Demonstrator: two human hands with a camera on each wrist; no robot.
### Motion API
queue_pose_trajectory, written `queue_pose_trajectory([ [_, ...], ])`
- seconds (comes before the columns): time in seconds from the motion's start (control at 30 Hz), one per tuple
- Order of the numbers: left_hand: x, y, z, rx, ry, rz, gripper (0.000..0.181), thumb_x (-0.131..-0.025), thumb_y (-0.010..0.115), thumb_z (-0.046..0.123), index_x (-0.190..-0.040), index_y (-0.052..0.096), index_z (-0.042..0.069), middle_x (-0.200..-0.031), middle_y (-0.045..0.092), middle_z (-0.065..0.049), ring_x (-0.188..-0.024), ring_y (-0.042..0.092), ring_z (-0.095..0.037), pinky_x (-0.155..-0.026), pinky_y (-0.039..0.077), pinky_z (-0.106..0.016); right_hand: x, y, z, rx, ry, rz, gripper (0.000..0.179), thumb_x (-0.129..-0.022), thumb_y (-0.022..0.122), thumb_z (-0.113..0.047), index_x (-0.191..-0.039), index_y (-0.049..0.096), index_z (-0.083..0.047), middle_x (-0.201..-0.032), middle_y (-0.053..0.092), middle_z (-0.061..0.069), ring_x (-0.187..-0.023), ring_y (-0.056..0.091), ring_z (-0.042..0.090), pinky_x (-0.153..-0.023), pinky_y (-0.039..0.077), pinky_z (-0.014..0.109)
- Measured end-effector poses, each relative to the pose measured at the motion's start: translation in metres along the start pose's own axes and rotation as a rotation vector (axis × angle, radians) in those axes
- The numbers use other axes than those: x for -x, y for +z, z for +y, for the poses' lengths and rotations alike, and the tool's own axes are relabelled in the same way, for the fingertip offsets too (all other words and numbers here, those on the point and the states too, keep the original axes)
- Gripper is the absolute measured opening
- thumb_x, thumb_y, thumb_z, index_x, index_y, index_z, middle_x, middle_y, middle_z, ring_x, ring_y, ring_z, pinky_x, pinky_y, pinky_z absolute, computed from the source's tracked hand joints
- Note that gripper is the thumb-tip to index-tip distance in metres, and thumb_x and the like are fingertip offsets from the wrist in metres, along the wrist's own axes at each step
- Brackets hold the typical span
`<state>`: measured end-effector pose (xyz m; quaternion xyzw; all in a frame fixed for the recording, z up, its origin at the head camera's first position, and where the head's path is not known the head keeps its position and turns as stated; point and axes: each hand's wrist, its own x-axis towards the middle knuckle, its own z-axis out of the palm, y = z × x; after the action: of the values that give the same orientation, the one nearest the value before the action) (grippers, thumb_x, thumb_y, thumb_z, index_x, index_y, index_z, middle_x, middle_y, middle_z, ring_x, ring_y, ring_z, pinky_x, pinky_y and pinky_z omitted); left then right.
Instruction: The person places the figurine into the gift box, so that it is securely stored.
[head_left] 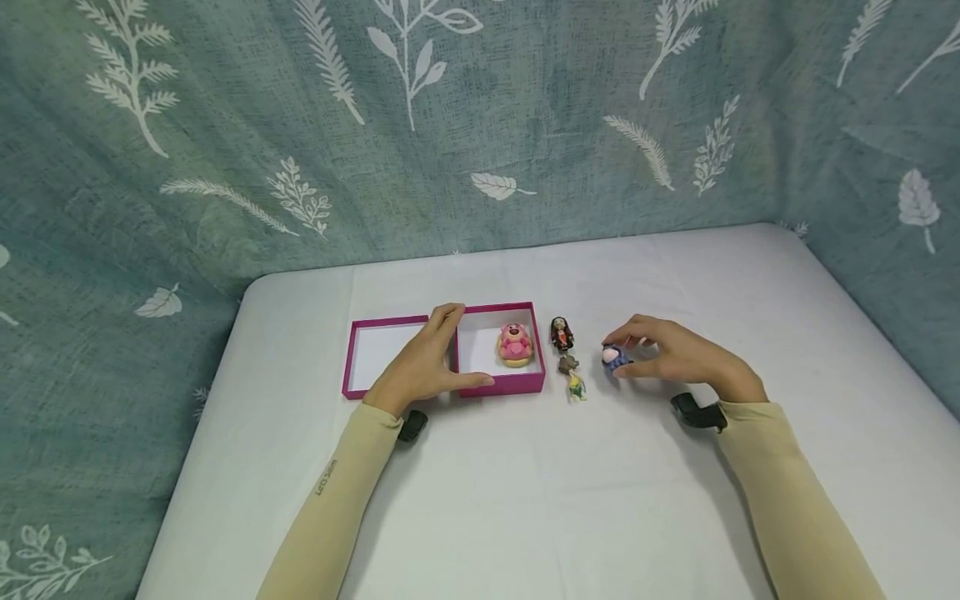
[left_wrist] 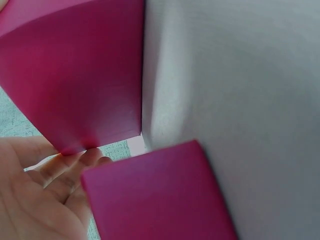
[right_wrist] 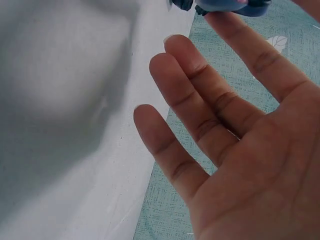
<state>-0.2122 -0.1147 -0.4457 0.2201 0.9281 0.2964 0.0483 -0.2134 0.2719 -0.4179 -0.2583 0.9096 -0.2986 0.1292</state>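
My left hand (head_left: 423,362) holds the magenta box (head_left: 501,384) by its left end, thumb at the front edge and fingers at the back. In the left wrist view, fingertips touch the far corner of the box (left_wrist: 95,75). A pink bear figurine (head_left: 515,343) sits inside the box, against its white floor. To the right, my right hand (head_left: 678,358) pinches a small blue figurine (head_left: 612,358) between thumb and index finger. The right wrist view shows only the lower part of this blue figurine (right_wrist: 220,5); the other fingers are extended away from it.
Left of the box lies a magenta-rimmed lid (head_left: 375,354), white inside, partly behind the left hand. A dark-haired figurine (head_left: 561,333) and a brown-topped, yellow-green figurine (head_left: 573,382) lie between box and right hand. White cloth (head_left: 540,500) covers the table; a leaf-patterned green curtain (head_left: 525,150) hangs behind.
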Motion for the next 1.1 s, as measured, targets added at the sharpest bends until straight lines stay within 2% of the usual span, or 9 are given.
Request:
queue_pose_trajectory([
  [0.27,0.001,0.000,-0.001,0.008,-0.008,0.001,0.123,-0.066,0.067,0.081,-0.157,0.020,0.014,-0.158,0.024,0.002,-0.138,0.041,-0.020,-0.111,0.041,-0.043,-0.003,0.003,-0.003,0.005,-0.002,0.011,0.045,-0.085,0.078,-0.031,-0.123,0.067,-0.012,-0.108,0.063,0.000,-0.100,0.058,0.025,-0.087,0.047,0.049],
  [0.5,0.000,0.000,-0.001,0.010,-0.005,-0.003,0.122,-0.066,0.066,0.081,-0.158,0.018,0.017,-0.159,0.022,0.002,-0.134,0.046,-0.021,-0.109,0.043,-0.043,-0.005,0.005,-0.006,0.008,-0.044,0.053,0.046,-0.085,0.078,-0.026,-0.125,0.064,-0.010,-0.113,0.064,0.002,-0.100,0.059,0.026,-0.092,0.046,0.051],
  [0.67,0.000,0.000,-0.001,0.007,0.006,0.006,0.122,-0.067,0.067,0.080,-0.157,0.021,0.013,-0.158,0.023,0.001,-0.133,0.047,-0.023,-0.108,0.043,-0.044,-0.008,0.005,-0.011,0.008,-0.089,0.099,0.045,-0.084,0.079,-0.023,-0.124,0.064,-0.009,-0.114,0.063,0.004,-0.103,0.057,0.027,-0.088,0.047,0.051],
  [0.8,-0.001,0.000,-0.001,0.004,0.014,0.008,0.122,-0.067,0.068,0.080,-0.157,0.021,0.012,-0.158,0.024,0.000,-0.132,0.048,-0.023,-0.108,0.044,-0.043,-0.015,0.005,-0.019,-0.009,-0.120,0.131,0.044,-0.084,0.079,-0.023,-0.124,0.065,-0.009,-0.115,0.061,0.004,-0.107,0.055,0.029,-0.089,0.046,0.054],
  [1.0,0.000,0.000,-0.001,0.005,0.001,0.006,0.122,-0.066,0.068,0.080,-0.157,0.021,0.013,-0.158,0.023,0.001,-0.132,0.049,-0.023,-0.108,0.044,-0.043,-0.032,0.010,-0.041,-0.044,-0.160,0.125,0.045,-0.083,0.080,-0.024,-0.124,0.065,-0.014,-0.121,0.057,0.006,-0.117,0.052,0.030,-0.099,0.042,0.056],
  [1.1,0.000,0.000,0.000,0.005,-0.002,0.003,0.122,-0.066,0.068,0.080,-0.157,0.020,0.014,-0.158,0.023,0.002,-0.132,0.048,-0.023,-0.108,0.044,-0.044,-0.041,0.017,-0.052,-0.042,-0.176,0.126,0.046,-0.082,0.081,-0.025,-0.124,0.065,-0.015,-0.128,0.054,0.009,-0.123,0.047,0.030,-0.105,0.036,0.057],
])
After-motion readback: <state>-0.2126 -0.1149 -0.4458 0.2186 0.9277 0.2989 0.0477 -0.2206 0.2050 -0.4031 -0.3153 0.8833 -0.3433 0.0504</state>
